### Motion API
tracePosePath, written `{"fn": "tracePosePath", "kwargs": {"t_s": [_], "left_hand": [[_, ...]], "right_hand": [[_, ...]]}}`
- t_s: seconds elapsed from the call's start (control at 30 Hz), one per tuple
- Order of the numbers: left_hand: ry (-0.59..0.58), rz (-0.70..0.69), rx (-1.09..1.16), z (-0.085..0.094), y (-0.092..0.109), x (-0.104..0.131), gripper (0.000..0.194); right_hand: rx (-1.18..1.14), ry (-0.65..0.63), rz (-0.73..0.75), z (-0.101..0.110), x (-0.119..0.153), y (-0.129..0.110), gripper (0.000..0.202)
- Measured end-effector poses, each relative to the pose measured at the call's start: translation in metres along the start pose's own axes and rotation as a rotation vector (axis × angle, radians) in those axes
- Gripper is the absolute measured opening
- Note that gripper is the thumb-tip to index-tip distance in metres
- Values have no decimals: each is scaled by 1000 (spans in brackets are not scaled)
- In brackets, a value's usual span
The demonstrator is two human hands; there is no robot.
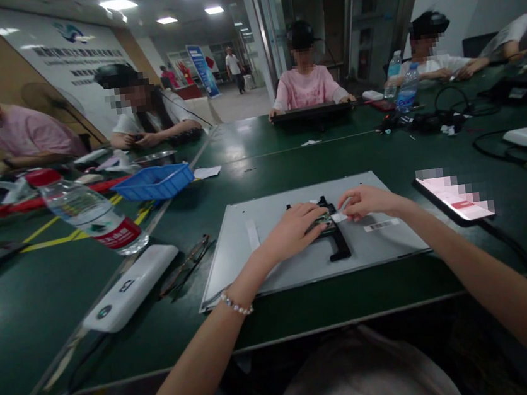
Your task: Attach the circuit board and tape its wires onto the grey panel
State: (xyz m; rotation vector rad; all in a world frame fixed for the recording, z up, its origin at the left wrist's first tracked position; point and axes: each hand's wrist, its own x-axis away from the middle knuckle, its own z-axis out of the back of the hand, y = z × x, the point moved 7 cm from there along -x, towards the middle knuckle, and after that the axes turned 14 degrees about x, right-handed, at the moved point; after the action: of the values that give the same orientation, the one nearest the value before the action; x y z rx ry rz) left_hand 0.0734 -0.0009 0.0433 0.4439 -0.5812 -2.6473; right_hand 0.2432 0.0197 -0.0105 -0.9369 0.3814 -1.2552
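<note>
A flat grey metal panel (281, 271) lies on the table in front of me, with a black bracket (340, 246) on its middle. My left hand (295, 224) reaches over a small green circuit board (322, 219) at the bracket, fingers on the far side and thumb on the near side. The hand covers part of the board. Just right of it, my right hand (364, 203) is closed in a pinch on a small white strip (339, 217) at the board's right end. A barcode label (381, 225) is stuck on the panel near my right wrist.
Left of the panel are glasses (186, 266), a white power bank (131, 288), a water bottle (89, 211) and a blue tray (155, 183). A lit phone (454, 198) with a cable lies to the right. Several people sit around the green table (258, 153).
</note>
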Motion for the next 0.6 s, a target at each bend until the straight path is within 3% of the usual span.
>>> {"fn": "tracePosePath", "kwargs": {"t_s": [0.23,0.6], "left_hand": [[-27,-67,-97,-5,15,-3,35],[-42,-109,-181,-13,17,-3,29]], "right_hand": [[-35,-29,-24,-6,1,-1,19],[111,25,-10,-8,5,-10,13]]}}
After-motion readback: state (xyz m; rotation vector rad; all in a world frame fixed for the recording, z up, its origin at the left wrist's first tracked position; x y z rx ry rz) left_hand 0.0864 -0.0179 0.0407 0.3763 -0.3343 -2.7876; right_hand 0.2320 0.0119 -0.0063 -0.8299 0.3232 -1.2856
